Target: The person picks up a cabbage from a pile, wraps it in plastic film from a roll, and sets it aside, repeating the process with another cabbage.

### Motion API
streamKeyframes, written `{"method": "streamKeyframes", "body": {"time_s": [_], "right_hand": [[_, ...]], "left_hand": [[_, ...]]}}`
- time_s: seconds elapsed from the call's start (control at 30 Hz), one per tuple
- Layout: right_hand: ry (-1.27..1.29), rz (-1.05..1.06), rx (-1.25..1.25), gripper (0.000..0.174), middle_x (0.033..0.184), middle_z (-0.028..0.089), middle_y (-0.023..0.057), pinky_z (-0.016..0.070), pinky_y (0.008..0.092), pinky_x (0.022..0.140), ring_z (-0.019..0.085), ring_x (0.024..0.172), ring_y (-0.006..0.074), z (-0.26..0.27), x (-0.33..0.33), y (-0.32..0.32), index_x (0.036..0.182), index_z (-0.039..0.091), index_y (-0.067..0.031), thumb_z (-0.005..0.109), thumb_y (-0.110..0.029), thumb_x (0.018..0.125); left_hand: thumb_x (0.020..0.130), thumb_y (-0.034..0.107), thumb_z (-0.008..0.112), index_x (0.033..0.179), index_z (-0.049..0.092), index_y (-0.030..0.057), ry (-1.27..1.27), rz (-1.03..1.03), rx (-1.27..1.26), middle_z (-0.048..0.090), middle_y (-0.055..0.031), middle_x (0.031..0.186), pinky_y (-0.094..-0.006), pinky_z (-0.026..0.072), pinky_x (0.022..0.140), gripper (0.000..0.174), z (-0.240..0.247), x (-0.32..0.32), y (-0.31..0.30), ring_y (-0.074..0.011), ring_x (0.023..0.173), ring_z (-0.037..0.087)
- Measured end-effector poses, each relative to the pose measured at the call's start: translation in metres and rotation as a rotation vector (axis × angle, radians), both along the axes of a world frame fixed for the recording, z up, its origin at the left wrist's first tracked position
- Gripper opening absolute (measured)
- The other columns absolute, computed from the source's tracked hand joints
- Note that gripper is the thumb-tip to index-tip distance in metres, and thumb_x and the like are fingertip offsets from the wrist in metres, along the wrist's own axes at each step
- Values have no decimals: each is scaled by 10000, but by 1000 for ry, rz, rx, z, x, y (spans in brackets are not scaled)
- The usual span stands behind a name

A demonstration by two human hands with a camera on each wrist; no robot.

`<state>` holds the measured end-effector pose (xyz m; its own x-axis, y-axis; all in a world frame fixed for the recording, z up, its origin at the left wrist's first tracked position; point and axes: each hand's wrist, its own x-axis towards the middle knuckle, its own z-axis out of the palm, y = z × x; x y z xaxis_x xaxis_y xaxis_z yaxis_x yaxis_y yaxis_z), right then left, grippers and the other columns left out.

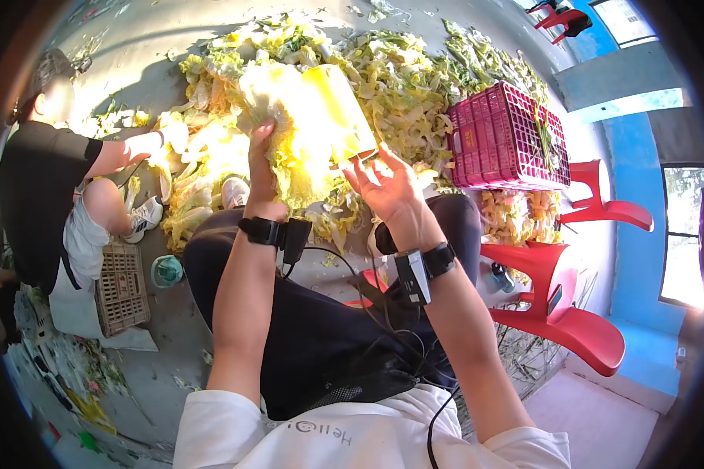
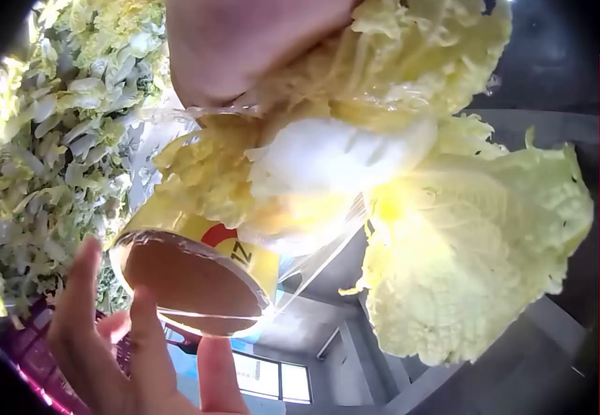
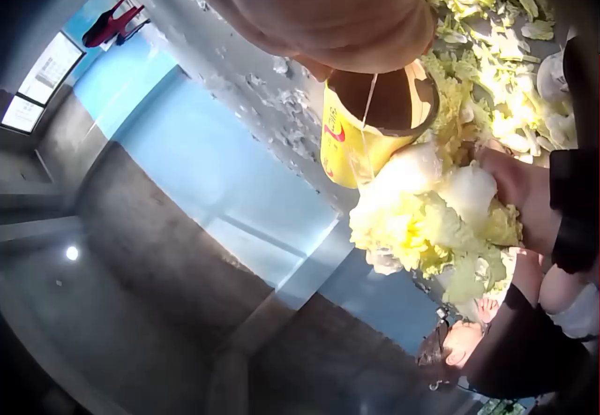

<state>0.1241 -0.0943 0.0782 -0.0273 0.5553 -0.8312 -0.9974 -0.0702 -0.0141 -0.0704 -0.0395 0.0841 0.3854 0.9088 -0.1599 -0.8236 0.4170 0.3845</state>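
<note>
My left hand [image 1: 262, 168] grips a head of napa cabbage [image 1: 299, 176], its pale yellow leaves and white stem [image 2: 347, 152] showing in the left wrist view. Close beside the cabbage is a yellow roll of clear film [image 1: 332, 109] with a brown core. A strand of film [image 2: 328, 246] stretches taut from the roll to the cabbage. At the roll's near end, my right hand [image 1: 391, 184] holds the rim with its fingertips; one finger [image 2: 145, 331] overlaps the core's opening. Part of the right hand's hold is hidden behind the rim.
Loose cabbage leaves [image 1: 399, 86] lie heaped on the floor ahead. A magenta crate [image 1: 485, 141] stands to the right, near red chairs [image 1: 555, 305]. At left another person [image 1: 39, 180] sits among leaves, by a beige crate [image 1: 121, 289]. Cables [image 1: 344, 254] run between my wrists.
</note>
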Motion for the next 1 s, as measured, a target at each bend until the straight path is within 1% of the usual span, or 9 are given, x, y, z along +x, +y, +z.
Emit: {"method": "streamKeyframes", "body": {"time_s": [0.1, 0.13, 0.27, 0.37, 0.5, 0.53, 0.73, 0.87, 1.0], "right_hand": [[-362, 21, 148, 396, 1303, 446, 224, 563, 396, 956, 555, 1115, 349, 5, -15, -4, 1199, 473, -3, 698, -67, 879], [-621, 68, 259, 339, 1265, 532, 131, 553, 360, 935, 557, 1160, 298, 9, -15, -6, 1171, 557, -4, 684, -12, 857], [-1828, 602, 534, 510, 1285, 591, 83, 496, 359, 973, 564, 1208, 226, 16, -18, -12, 1269, 614, -58, 662, 54, 774], [-2277, 624, 757, 652, 1269, 580, 136, 474, 412, 952, 557, 1175, 344, -9, -17, -9, 1298, 570, -112, 806, -39, 695], [-2430, 580, 798, 638, 1181, 590, 172, 493, 368, 892, 597, 1072, 339, -33, -11, 8, 1319, 555, -82, 613, 107, 712], [-2365, 552, 824, 574, 1110, 610, 160, 514, 385, 820, 620, 1000, 347, -37, -10, 14, 1281, 588, -82, 604, 95, 735], [-2311, 902, 733, 381, 1046, 625, 123, 506, 384, 844, 612, 1006, 347, -2, 2, 4, 1124, 653, -51, 626, 60, 760], [-2502, 881, 871, 251, 1030, 592, 114, 513, 407, 792, 586, 997, 329, -12, 6, 4, 1029, 598, -59, 660, -67, 786], [-2472, 1052, 798, 217, 937, 589, 153, 482, 431, 826, 574, 951, 372, -26, 7, 3, 951, 582, -12, 605, 46, 743]], "left_hand": [[926, 388, 518, 1296, 551, 45, 39, 53, 7, 672, -111, 1154, -408, 549, 920, 506, 3, -3, -1, -250, 1026, 675], [925, 376, 529, 1290, 555, 48, 51, 72, 28, 676, -108, 1147, -403, 553, 914, 492, 1, -3, -1, -246, 1018, 678], [916, 343, 577, 1258, 577, 56, 50, 106, -47, 685, -94, 1132, -381, 567, 884, 447, -12, -3, -4, -226, 1002, 687], [913, 350, 593, 1230, 593, 55, -41, 98, -99, 690, -83, 1122, -379, 576, 860, 433, -17, 4, -7, -214, 986, 692], [918, 370, 588, 1155, 616, 56, 0, 133, -114, 697, -78, 1047, -383, 564, 859, 395, -23, 7, -5, -220, 934, 693], [916, 367, 590, 1154, 616, 56, 23, 116, -129, 697, -77, 1040, -382, 565, 854, 393, -21, 9, -4, -220, 926, 694], [903, 324, 599, 1151, 617, 52, 58, 108, -176, 697, -81, 1038, -388, 575, 835, 369, -31, 17, 1, -228, 914, 695], [898, 310, 608, 1159, 622, 53, 82, 136, -244, 706, -82, 1039, -391, 579, 846, 366, -38, 20, 1, -234, 919, 701], [893, 309, 604, 1159, 624, 50, 63, 93, -286, 710, -86, 1037, -398, 588, 836, 371, -49, 21, -1, -232, 903, 707]]}}
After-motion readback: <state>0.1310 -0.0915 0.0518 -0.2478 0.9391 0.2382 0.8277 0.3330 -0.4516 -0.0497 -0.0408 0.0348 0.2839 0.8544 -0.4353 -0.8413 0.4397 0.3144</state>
